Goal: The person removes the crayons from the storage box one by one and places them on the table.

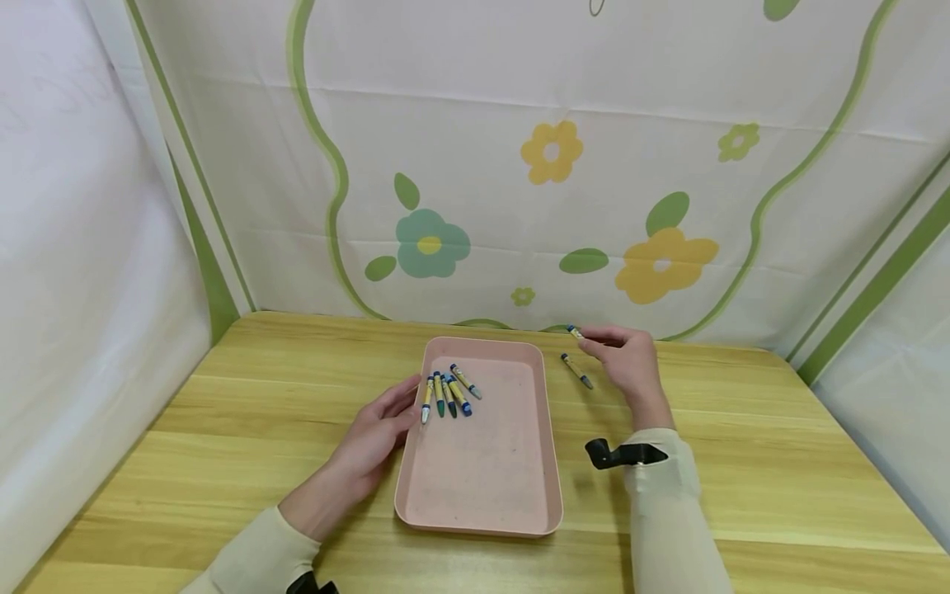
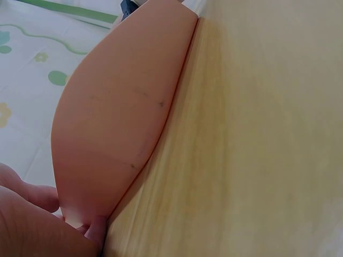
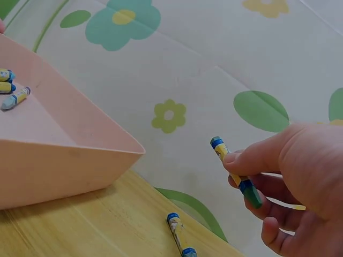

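A pink tray (image 1: 519, 495) lies on the wooden table with several crayons (image 1: 448, 393) in its far left corner. My left hand (image 1: 374, 437) rests open against the tray's left rim (image 2: 177, 91). To the right of the tray, my right hand (image 1: 627, 359) pinches a yellow-and-blue crayon (image 3: 234, 170) between thumb and fingers, lifted off the table; its tip shows in the head view (image 1: 574, 331). Another crayon (image 1: 576, 370) lies on the table just left of that hand, also seen in the right wrist view (image 3: 179, 236).
A floral cloth backdrop (image 1: 549, 165) rises directly behind the table's far edge. White cloth walls (image 1: 82, 272) close in the left and right sides. Bare wood table (image 1: 779, 462) stretches right of the tray.
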Action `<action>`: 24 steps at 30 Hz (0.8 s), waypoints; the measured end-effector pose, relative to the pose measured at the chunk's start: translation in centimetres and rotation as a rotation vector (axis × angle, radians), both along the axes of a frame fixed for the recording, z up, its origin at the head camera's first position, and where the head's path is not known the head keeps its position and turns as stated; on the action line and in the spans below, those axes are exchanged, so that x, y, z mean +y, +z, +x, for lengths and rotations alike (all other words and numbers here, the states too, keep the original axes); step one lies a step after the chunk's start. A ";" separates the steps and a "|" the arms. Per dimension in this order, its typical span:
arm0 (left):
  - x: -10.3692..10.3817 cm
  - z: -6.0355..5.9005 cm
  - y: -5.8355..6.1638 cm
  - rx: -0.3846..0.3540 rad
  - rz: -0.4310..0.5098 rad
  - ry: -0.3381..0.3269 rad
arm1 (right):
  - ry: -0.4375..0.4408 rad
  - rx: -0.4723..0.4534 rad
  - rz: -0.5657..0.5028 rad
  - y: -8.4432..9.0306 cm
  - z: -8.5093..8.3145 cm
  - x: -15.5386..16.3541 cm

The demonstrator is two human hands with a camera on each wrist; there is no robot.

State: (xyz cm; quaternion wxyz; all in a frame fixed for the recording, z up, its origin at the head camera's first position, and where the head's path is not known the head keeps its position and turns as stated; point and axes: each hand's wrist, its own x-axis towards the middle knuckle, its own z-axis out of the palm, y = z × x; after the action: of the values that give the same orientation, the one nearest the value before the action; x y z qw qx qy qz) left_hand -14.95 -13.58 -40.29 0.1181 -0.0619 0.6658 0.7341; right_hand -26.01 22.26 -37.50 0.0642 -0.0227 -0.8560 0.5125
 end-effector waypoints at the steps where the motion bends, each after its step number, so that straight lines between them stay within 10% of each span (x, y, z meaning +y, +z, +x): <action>1: 0.0 0.0 0.0 -0.001 -0.002 0.000 | -0.003 0.000 0.002 0.0 0.0 0.1; 24: 0.1 0.0 0.1 0.000 -0.002 0.002 | -0.066 -0.035 0.142 -2.7 -0.5 0.6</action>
State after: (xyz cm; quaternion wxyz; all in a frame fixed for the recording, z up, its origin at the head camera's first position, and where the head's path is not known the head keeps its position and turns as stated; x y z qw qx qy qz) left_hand -14.95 -13.51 -40.20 0.1174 -0.0625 0.6664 0.7337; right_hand -26.51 22.82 -40.20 0.0674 -0.0552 -0.8901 0.4474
